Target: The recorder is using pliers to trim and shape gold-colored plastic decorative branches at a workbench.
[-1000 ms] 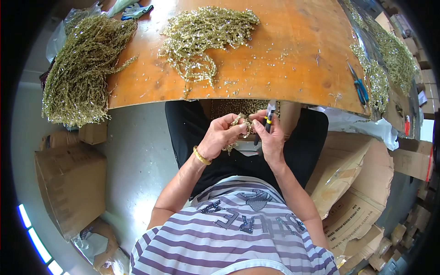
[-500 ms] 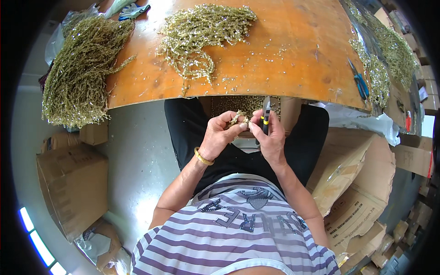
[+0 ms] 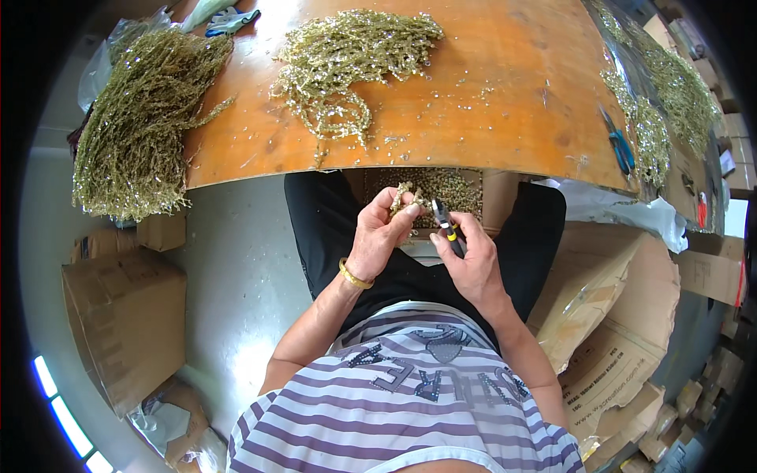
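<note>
Between the thumb and fingers of my left hand (image 3: 380, 229) is a short piece of gold beaded chain (image 3: 400, 195). My right hand (image 3: 473, 256) is closed round the black and yellow handles of a pair of pliers (image 3: 448, 224). The jaws point up and left, close to the chain; whether they touch it I cannot tell. Below both hands, between my knees, a box of loose gold beads (image 3: 465, 189) shows under the table edge. A heap of gold beaded strands (image 3: 355, 55) lies on the table in front of me.
A thick bundle of gold strands (image 3: 138, 118) hangs over the left edge of the wooden table (image 3: 505, 118). Blue-handled pliers (image 3: 618, 142) lie at its right edge, with more strands (image 3: 650, 142) beyond. Cardboard boxes stand left (image 3: 130, 315) and right (image 3: 607, 315) of my legs. Small bits are scattered on the tabletop.
The pliers have turned from pointing up to leaning left, with their jaws now at the chain. My right hand has dropped slightly and its fingers have moved away from my left fingers.
</note>
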`<state>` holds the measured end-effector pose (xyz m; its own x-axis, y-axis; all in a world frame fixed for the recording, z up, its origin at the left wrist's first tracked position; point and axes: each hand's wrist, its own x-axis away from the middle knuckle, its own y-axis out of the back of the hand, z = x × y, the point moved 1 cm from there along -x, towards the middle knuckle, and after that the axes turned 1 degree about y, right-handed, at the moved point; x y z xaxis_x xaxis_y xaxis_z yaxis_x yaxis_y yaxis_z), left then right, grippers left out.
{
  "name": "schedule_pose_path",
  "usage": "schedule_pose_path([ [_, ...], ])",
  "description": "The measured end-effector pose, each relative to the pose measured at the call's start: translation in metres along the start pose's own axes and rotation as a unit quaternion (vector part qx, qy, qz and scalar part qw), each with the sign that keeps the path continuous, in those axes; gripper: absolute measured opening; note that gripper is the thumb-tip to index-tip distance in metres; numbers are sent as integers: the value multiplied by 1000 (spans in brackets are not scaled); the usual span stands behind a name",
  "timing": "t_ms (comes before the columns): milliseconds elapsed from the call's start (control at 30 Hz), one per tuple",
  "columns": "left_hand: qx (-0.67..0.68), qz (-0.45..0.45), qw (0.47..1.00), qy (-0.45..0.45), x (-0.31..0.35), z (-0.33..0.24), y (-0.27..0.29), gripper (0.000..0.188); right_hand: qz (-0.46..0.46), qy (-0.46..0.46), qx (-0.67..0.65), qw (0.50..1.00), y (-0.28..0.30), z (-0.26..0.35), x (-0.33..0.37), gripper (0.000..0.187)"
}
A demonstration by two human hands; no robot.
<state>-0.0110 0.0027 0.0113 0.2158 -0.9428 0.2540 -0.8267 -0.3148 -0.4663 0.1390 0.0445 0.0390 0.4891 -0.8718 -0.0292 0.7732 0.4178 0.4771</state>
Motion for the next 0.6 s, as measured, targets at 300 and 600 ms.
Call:
schedule_pose_path([
  [300,-102,-44,991,-79,4,-1,-5,5,18,24,71,997,1,-2,2,30],
  [600,-118,-41,989,-80,5,-1,-5,6,42,2,54,998,0,-5,2,31],
])
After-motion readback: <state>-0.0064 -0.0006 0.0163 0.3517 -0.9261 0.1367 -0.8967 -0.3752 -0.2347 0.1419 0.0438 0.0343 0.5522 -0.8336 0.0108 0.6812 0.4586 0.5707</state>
